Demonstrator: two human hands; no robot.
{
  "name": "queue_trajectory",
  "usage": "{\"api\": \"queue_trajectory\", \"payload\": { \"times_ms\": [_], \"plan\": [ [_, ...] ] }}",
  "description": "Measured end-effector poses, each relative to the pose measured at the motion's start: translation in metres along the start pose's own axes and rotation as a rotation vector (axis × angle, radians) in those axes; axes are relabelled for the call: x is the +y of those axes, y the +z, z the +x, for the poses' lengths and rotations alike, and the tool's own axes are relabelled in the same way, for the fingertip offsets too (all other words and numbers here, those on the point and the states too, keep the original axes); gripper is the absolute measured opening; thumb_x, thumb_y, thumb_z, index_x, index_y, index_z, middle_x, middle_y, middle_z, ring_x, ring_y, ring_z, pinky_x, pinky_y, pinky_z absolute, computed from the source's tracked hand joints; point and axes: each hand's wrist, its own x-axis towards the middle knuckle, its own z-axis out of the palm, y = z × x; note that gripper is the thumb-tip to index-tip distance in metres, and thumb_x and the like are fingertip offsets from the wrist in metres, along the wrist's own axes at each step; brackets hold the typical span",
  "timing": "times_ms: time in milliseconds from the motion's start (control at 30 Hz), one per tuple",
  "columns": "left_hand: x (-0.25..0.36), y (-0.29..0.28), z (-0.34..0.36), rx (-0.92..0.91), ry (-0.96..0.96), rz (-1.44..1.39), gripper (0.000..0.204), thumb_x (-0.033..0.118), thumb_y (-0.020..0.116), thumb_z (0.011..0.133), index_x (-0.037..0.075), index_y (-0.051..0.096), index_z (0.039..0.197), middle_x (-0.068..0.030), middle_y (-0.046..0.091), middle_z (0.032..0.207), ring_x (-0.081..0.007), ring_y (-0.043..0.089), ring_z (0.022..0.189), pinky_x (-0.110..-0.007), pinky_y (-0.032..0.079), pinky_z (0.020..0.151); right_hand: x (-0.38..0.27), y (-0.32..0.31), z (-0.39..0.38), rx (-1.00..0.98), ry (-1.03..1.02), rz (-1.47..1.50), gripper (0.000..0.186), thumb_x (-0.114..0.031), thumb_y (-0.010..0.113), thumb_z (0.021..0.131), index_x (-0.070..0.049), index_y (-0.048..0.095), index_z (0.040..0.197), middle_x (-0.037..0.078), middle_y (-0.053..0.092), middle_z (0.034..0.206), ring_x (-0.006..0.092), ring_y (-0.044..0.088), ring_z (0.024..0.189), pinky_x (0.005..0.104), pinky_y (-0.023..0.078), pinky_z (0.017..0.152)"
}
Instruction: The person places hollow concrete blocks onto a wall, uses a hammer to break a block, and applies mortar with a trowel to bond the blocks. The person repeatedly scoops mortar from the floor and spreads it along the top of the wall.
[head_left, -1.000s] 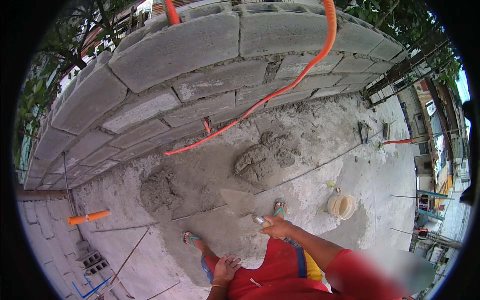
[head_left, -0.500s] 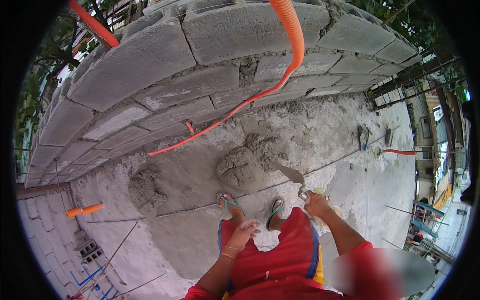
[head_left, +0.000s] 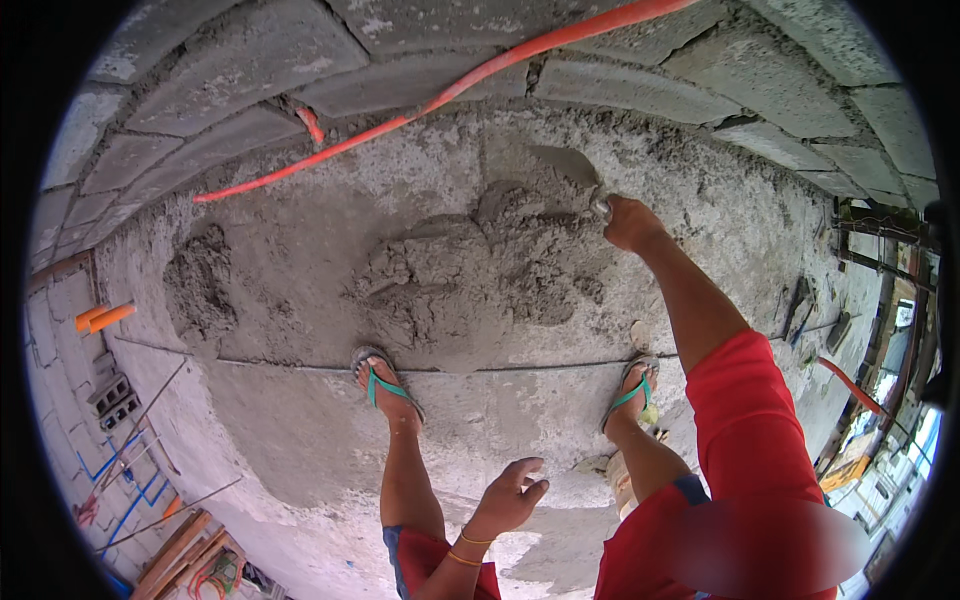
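My right hand (head_left: pixel 630 225) grips the handle of a trowel, its blade (head_left: pixel 565 162) at the upper edge of a lumpy heap of wet grey mortar (head_left: pixel 430 280) on the concrete floor. A smaller mortar pile (head_left: pixel 200 280) lies to the left. My left hand (head_left: pixel 515 495) hangs in front of my legs with fingers loosely bent and apart, holding nothing. My feet in green-strapped slippers (head_left: pixel 385 390) stand beside a thin straight bar (head_left: pixel 500 368) lying across the floor.
A concrete-block wall (head_left: pixel 240 70) rises above, with an orange corrugated conduit (head_left: pixel 460 82). Orange pipes (head_left: pixel 105 318), hollow blocks (head_left: pixel 115 400) and wooden planks (head_left: pixel 185 560) are at the left. A bucket (head_left: pixel 618 480) is partly hidden by my right leg. Steel bars (head_left: pixel 870 250) jut at the right.
My view has tilted down and closer to the mortar. My right arm has reached forward, bringing the trowel to the heap. My feet now stand wider apart. My left hand hangs low.
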Motion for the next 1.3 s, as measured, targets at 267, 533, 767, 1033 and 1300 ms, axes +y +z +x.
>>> {"api": "queue_trajectory", "payload": {
  "times_ms": [267,533,767,1033,1300],
  "plan": [
    [0.008,0.022,0.03,0.03,-0.125,0.004,0.042,0.023,0.07,0.1,0.002,0.059,0.136,-0.0202,0.067,0.129,-0.0302,0.073,0.106,-0.037,0.058,0.086,-0.035,0.077,-0.072,-0.251,-0.136,-0.057,0.043,-0.004,0.064,0.084,0.005,0.053,0.125,0.03,0.072,0.102,0.0442,0.073,0.1,0.0512,0.061,0.083],
    [0.025,-0.006,0.037,0.052,-0.11,-0.09,0.04,0.015,0.07,0.102,0.002,0.057,0.137,-0.0133,0.068,0.123,-0.0188,0.07,0.103,-0.031,0.056,0.088,0.107,0.103,-0.112,-0.144,0.185,0.448,0.028,-0.005,0.066,0.079,-0.001,0.062,0.106,0.023,0.071,0.083,0.0346,0.071,0.068,0.0459,0.056,0.058],
    [0.03,0.0,0.045,-0.031,-0.215,-0.115,0.041,0.019,0.071,0.1,0.001,0.059,0.134,-0.0174,0.07,0.122,-0.0208,0.073,0.096,-0.031,0.057,0.081,-0.038,0.167,-0.06,-0.363,-0.123,0.603,0.032,-0.004,0.069,0.082,0.0,0.059,0.111,0.015,0.062,0.07,0.0269,0.063,0.063,0.0444,0.049,0.054],
    [0.024,-0.014,0.051,0.047,-0.169,-0.034,0.035,0.015,0.069,0.102,0.001,0.059,0.133,-0.0154,0.071,0.119,-0.0177,0.071,0.099,-0.03,0.056,0.085,-0.047,0.199,-0.111,0.02,-0.1,0.109,0.044,-0.008,0.06,0.09,-0.005,0.049,0.133,0.023,0.067,0.102,0.0421,0.07,0.095,0.0522,0.056,0.081],
    [0.01,-0.026,0.049,0.141,-0.157,0.152,0.037,0.024,0.072,0.097,0.005,0.064,0.128,-0.0159,0.074,0.118,-0.0274,0.074,0.098,-0.036,0.058,0.084,-0.028,0.167,-0.25,0.085,-0.065,0.325,0.046,-0.039,0.062,0.102,-0.003,0.053,0.13,0.026,0.067,0.102,0.0465,0.069,0.092,0.0563,0.054,0.081]
  ]
}}
